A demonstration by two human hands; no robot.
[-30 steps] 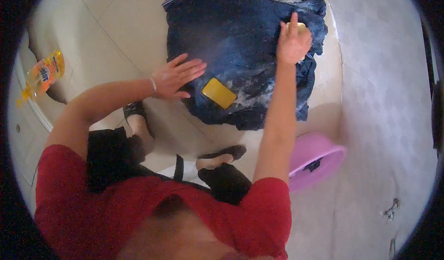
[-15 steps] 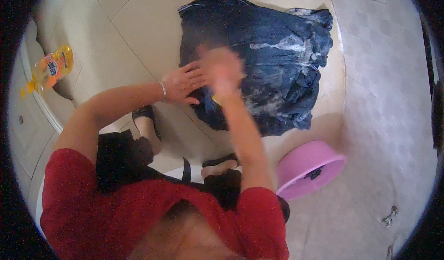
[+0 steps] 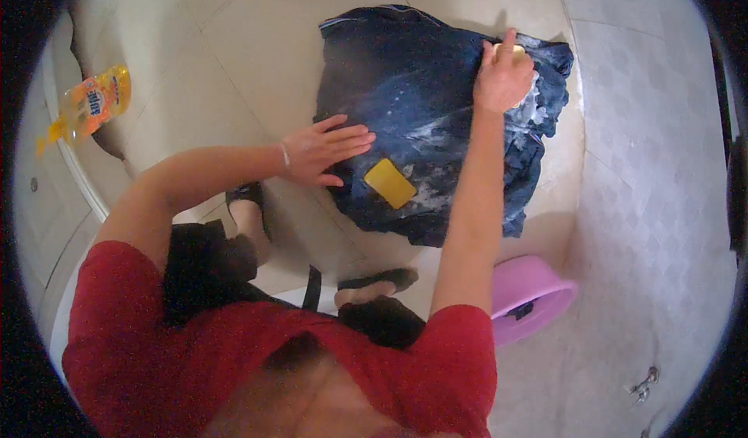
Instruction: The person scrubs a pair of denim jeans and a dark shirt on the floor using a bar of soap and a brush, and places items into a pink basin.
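Yellow-tinted clear plastic bottle (image 3: 97, 99) stands out at left. Left hand (image 3: 327, 150) rests flat, thumb spread, on left edge of dark-blue cloth garment (image 3: 425, 99). Yellow rectangular block (image 3: 390, 183) lies on garment, just right and near of this closer hand; long axis runs far-left to near-right. Right hand (image 3: 504, 76) clasps pale-yellow bar (image 3: 518, 51), far right.

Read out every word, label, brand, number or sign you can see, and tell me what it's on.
Yellow bottle, orange label: large dark characters, which I don't copy out.
Same bottle, smaller print: too small and blurred to read.
Dark garment, yellow bar lying on it, pink basin: no lettering I can make out.
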